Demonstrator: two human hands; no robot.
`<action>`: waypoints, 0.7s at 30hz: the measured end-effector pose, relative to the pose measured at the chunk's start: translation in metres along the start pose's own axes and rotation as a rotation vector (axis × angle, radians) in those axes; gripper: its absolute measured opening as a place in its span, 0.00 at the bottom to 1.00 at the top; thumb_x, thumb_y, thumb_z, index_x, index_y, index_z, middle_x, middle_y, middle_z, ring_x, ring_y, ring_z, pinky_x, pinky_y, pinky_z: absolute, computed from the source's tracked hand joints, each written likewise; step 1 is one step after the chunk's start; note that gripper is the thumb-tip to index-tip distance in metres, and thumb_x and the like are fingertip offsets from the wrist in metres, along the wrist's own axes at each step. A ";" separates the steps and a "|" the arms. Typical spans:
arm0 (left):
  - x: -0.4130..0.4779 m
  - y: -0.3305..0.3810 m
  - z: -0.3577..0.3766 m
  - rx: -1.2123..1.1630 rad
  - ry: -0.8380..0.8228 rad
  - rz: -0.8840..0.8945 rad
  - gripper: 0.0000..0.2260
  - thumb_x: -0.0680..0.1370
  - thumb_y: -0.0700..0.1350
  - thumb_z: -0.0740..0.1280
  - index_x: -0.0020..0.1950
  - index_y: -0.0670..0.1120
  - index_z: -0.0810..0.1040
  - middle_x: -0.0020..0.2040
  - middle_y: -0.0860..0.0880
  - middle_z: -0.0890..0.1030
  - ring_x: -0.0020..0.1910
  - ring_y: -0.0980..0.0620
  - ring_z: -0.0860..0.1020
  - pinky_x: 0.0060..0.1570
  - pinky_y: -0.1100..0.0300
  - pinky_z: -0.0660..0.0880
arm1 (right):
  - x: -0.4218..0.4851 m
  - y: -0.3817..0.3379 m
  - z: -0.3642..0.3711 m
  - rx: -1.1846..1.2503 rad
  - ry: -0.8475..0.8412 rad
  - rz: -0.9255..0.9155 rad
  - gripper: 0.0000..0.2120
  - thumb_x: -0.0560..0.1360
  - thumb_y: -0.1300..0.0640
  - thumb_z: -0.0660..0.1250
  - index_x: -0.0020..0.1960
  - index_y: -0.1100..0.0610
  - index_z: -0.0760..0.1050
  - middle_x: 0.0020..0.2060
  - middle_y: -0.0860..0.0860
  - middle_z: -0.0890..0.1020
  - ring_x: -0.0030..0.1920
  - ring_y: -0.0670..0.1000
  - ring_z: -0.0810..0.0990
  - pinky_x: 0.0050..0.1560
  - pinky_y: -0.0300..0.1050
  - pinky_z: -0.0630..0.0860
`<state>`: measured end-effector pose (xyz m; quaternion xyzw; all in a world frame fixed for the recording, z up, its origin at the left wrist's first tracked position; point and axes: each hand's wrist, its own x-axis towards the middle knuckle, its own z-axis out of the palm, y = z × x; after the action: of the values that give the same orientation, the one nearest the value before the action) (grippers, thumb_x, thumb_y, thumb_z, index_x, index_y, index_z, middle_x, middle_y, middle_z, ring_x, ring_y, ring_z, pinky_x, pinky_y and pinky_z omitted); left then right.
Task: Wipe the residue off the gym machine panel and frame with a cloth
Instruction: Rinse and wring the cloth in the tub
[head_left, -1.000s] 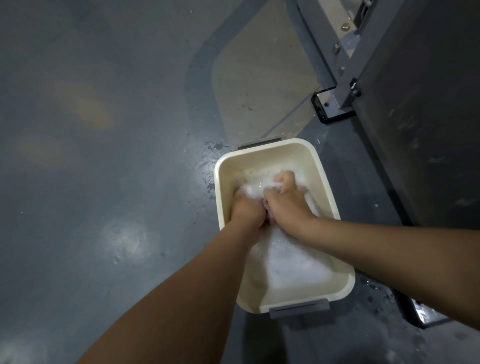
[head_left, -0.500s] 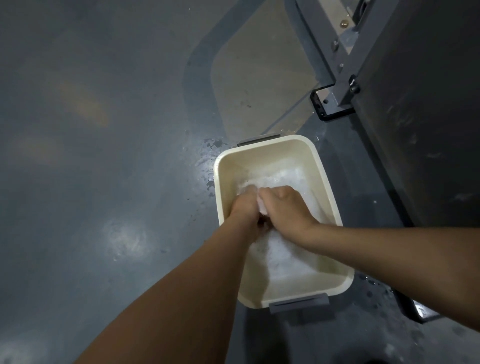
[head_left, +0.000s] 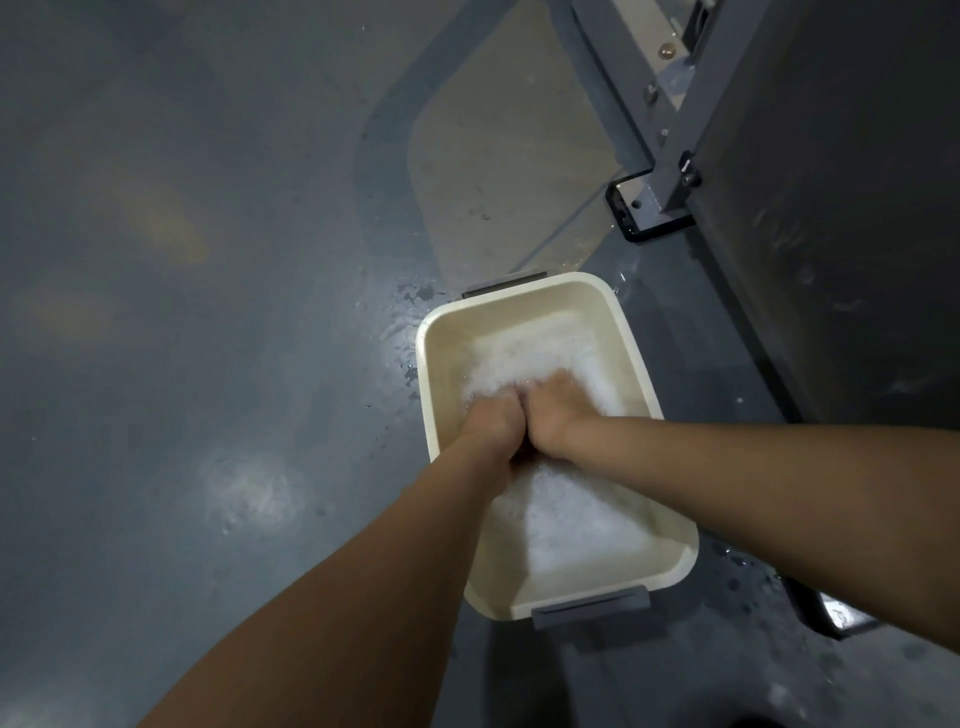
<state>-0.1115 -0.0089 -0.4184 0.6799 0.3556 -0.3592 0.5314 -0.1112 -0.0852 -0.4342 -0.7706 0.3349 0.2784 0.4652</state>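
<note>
Down in the tub (head_left: 638, 364), left hand (head_left: 491, 422) and right hand (head_left: 560, 410) have sunk under suds (head_left: 571, 519) — cloth hidden, can't tell their grip; two-o'clock panel (head_left: 831, 234) waits.

Gym floor: grey painted concrete (head_left: 182, 364), bolted steel machine frame (head_left: 670, 176), dark panel (head_left: 831, 208)

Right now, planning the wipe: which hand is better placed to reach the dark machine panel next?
Probably right. The right hand sits in the sudsy tub on the side nearer the panel, which stands to the right; the left hand must cross it.
</note>
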 end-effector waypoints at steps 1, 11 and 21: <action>0.003 0.002 -0.002 0.218 -0.025 0.054 0.11 0.84 0.43 0.62 0.57 0.38 0.80 0.48 0.40 0.83 0.46 0.44 0.82 0.50 0.51 0.80 | -0.001 0.000 0.000 -0.023 -0.080 0.025 0.14 0.85 0.58 0.54 0.63 0.63 0.75 0.55 0.60 0.82 0.53 0.60 0.81 0.50 0.48 0.77; -0.001 0.003 0.001 -0.300 -0.233 -0.046 0.14 0.87 0.49 0.53 0.48 0.46 0.73 0.40 0.50 0.72 0.28 0.57 0.77 0.32 0.61 0.75 | -0.029 -0.004 -0.009 0.046 -0.075 -0.323 0.22 0.80 0.52 0.58 0.28 0.54 0.71 0.22 0.47 0.76 0.31 0.52 0.77 0.35 0.41 0.72; 0.004 0.000 0.001 -0.219 -0.079 -0.014 0.18 0.82 0.51 0.57 0.37 0.45 0.74 0.26 0.48 0.72 0.23 0.51 0.70 0.24 0.64 0.65 | -0.002 -0.003 -0.010 -0.258 0.119 -0.382 0.20 0.86 0.46 0.50 0.46 0.58 0.70 0.46 0.58 0.79 0.51 0.61 0.79 0.48 0.49 0.69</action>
<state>-0.1095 -0.0098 -0.4218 0.6006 0.3763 -0.3481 0.6136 -0.1091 -0.0933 -0.4273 -0.8882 0.1716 0.1799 0.3864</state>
